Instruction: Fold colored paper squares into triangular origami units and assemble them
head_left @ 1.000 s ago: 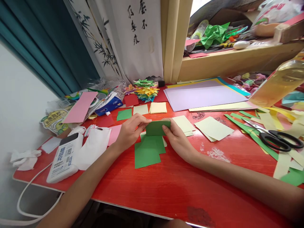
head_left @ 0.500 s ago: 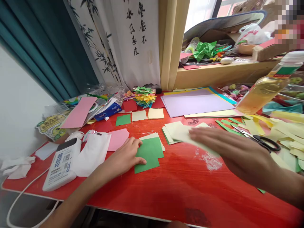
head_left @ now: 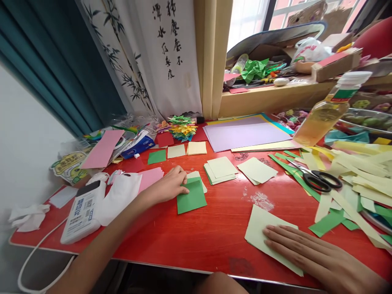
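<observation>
In the head view, my left hand (head_left: 170, 184) is closed at the left edge of a green paper square (head_left: 192, 198). Its fingers curl down and the thumb lies at the paper's edge; a pale sheet (head_left: 199, 179) shows behind the green one. My right hand (head_left: 309, 249) lies flat, fingers straight and together, on a pale green paper square (head_left: 257, 228) near the table's front edge. Beyond it are a stack of pale and green squares (head_left: 220, 168) and a smaller set of pale squares (head_left: 257, 169).
Black-handled scissors (head_left: 321, 179) lie among pale and green paper strips (head_left: 358, 175) on the right. Behind them stands a bottle (head_left: 321, 110). Large lilac sheets (head_left: 245, 134) and a folded-paper pile (head_left: 183, 128) are at the back. A white box-like device (head_left: 82, 212) sits left.
My right hand has come down toward the front right, from above the pale squares onto a pale square on the table. The green squares by my left hand now look lined up.
</observation>
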A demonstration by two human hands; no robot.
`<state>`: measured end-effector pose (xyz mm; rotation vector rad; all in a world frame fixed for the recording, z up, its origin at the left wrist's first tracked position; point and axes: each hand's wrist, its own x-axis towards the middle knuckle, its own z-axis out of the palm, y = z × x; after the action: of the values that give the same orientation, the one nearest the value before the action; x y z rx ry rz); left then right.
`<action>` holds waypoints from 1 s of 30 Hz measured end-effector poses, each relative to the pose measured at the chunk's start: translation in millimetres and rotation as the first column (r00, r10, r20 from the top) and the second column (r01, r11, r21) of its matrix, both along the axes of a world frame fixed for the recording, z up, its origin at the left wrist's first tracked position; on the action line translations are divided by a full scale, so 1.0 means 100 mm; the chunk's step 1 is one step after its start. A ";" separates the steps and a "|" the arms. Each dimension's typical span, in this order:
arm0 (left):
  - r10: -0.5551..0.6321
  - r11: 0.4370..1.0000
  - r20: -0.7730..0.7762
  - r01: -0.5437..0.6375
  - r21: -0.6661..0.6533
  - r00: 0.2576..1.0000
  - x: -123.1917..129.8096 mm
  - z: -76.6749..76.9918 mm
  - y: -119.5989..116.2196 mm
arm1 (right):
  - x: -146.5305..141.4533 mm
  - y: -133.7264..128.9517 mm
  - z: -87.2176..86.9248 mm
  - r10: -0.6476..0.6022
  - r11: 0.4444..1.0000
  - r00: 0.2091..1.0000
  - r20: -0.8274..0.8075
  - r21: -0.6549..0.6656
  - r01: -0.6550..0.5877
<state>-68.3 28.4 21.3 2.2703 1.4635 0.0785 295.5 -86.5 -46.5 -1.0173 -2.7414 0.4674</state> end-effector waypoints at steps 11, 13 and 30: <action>0.058 0.993 -0.153 -0.072 -0.092 0.987 0.04 0.05 0.05 | 0.02 0.00 0.01 0.071 0.989 0.997 0.041 0.124 -0.076; 0.040 0.998 -0.173 -0.048 -0.038 0.984 0.03 0.03 0.06 | 0.01 0.01 0.02 0.070 0.986 0.997 0.031 0.151 -0.074; 0.215 0.971 -0.072 -0.221 -0.091 0.974 0.11 0.19 0.12 | -0.01 0.00 0.07 0.114 0.945 0.991 0.076 0.299 -0.131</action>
<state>-57.1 40.6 40.1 2.0441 1.7063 0.0014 294.0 -86.2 -39.7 -0.7976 -2.8203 0.0280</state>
